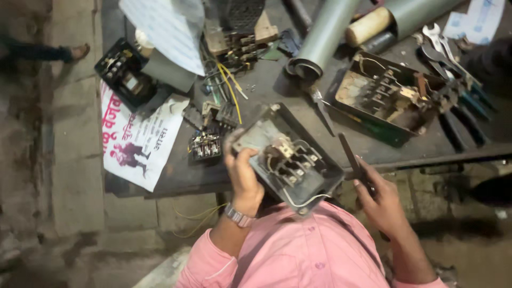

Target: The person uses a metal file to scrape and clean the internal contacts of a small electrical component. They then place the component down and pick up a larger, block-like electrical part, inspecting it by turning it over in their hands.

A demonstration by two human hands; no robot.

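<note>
Left hand (242,173): gripped the near-left edge of the open switch box (288,154), tilted at the workbench (277,88) edge.
Right hand (381,200): closed around a dark flat tool (349,154), just right of the box.

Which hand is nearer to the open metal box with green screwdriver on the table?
The right hand. It holds a dark tool just below the open metal box. The left hand is farther left, gripping the grey switch box.
</note>
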